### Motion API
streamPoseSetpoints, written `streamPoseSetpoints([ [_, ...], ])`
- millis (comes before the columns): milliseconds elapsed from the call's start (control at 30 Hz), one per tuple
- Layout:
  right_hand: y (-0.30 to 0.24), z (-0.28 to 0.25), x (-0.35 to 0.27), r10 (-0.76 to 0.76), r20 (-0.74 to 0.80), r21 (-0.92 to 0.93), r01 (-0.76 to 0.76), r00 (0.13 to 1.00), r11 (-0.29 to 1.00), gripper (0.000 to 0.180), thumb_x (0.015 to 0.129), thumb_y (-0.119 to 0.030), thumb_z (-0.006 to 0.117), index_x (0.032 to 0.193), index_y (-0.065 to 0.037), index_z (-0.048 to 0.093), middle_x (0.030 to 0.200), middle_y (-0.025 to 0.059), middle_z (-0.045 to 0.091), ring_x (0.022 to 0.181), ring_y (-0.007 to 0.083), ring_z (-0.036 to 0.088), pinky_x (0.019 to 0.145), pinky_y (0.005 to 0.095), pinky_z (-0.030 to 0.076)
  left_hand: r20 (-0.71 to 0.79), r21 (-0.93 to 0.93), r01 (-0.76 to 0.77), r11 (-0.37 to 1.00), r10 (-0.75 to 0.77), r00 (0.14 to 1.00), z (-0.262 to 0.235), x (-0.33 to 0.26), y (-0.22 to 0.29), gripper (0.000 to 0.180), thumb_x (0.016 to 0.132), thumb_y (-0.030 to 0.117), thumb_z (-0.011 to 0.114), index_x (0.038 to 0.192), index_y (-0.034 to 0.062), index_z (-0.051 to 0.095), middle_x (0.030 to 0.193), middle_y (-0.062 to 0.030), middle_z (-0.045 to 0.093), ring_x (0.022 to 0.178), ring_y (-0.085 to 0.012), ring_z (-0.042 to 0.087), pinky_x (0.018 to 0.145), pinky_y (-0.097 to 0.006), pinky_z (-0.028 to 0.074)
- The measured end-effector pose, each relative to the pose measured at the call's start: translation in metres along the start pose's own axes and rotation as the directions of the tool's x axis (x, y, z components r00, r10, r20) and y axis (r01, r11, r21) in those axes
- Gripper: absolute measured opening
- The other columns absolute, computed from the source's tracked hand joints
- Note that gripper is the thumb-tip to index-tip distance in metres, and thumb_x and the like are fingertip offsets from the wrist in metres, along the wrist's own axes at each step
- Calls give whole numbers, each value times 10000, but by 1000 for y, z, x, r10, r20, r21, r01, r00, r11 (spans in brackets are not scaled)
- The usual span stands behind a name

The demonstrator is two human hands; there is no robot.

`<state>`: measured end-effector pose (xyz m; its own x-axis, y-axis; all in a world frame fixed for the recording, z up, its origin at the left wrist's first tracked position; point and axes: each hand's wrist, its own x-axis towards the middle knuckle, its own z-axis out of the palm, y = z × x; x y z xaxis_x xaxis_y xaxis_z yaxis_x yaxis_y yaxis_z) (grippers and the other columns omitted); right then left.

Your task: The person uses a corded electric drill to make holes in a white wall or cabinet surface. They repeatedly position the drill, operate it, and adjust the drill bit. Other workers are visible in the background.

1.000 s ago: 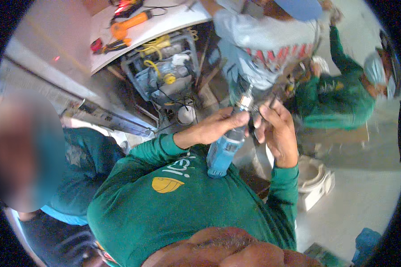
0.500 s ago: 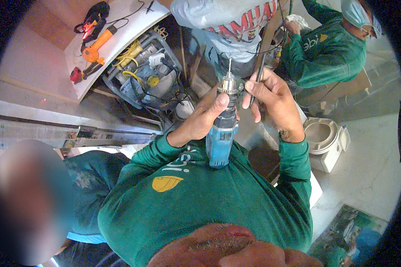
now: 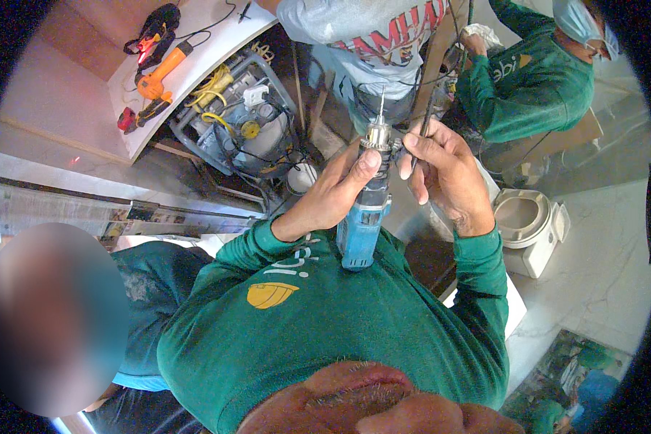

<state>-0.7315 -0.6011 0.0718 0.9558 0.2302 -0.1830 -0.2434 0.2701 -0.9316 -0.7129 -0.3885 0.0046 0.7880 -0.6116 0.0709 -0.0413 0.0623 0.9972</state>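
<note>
A blue power drill [image 3: 360, 233] points away from me, its rear end close to my green shirt. My left hand [image 3: 329, 194] wraps round its dark front collar, thumb on top, just behind the silver chuck [image 3: 377, 134]. A thin drill bit [image 3: 383, 103] stands in the chuck. Beside the chuck, my right hand [image 3: 450, 172] pinches what looks like a small toothed chuck key [image 3: 396, 145]. A dark thin rod or cord [image 3: 424, 123] also runs through those fingers. Whether the key's teeth touch the chuck, I cannot tell.
An orange power tool [image 3: 163, 72] lies on a white table [image 3: 210, 22] at far left. Below it stands a framed machine [image 3: 249, 123] with yellow hoses. People work ahead, one in a grey shirt [image 3: 365, 32], another in green [image 3: 532, 94]. A toilet [image 3: 521, 224] is at right.
The drill's front end has swung slightly right. My right hand has shifted a little, its fingers still at the side of the chuck. My left hand keeps its grip.
</note>
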Motion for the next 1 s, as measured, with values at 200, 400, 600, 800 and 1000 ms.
streamPoseSetpoints([
  [200, -3, -4, -4, 5, -35, 44, -4, 999, 999, 175, 1014, -208, 636, 983, -62, 546, 737, 99, 675, 408, 150, 537, 384, 256, 397, -6, -84, 6, 996, -6, 1000, 12, -6, 12, 609, 1085, 554, 410, 1383, 31, 503, 1085, -66, 627, 983, -149, 594, 871, -320, 496],
  [400, -4, -2, -8, -25, -27, -7, 25, 999, 1000, 171, 1019, -206, 624, 982, -59, 544, 732, 104, 668, 403, 150, 533, 390, 262, 415, -6, -26, -34, 999, 34, 999, 13, -6, 3, 548, 1040, 430, 607, 1392, 25, 497, 1152, -88, 609, 1040, -168, 579, 917, -357, 493],
  [600, -12, 6, -7, -110, -52, -239, 95, 993, 966, 204, 1033, -222, 610, 992, -38, 531, 733, 99, 667, 423, 150, 551, 401, 272, 435, 26, 4, -33, 999, 33, 999, 10, -1, 4, 526, 1028, 371, 636, 1398, 29, 485, 1186, -90, 612, 1099, -175, 560, 975, -367, 468],
  [800, -14, 13, -1, -219, -33, -488, 176, 975, 855, 210, 1017, -198, 615, 974, -18, 516, 703, 160, 638, 477, 309, 583, 472, 388, 461, 36, -15, -90, 996, 90, 995, 11, 0, 5, 562, 1043, 387, 608, 1430, 18, 436, 1225, -89, 588, 1115, -170, 556, 977, -373, 470],
  [1000, -17, 30, 6, -462, 45, -829, 292, 885, 477, 230, 1011, -196, 595, 1016, 18, 510, 720, 281, 581, 683, 505, 595, 586, 525, 437, 63, 42, 57, 997, -59, 996, 6, 1, 12, 697, 1026, 507, 609, 1466, 2, 415, 1250, -105, 600, 1149, -196, 570, 1009, -378, 465],
])
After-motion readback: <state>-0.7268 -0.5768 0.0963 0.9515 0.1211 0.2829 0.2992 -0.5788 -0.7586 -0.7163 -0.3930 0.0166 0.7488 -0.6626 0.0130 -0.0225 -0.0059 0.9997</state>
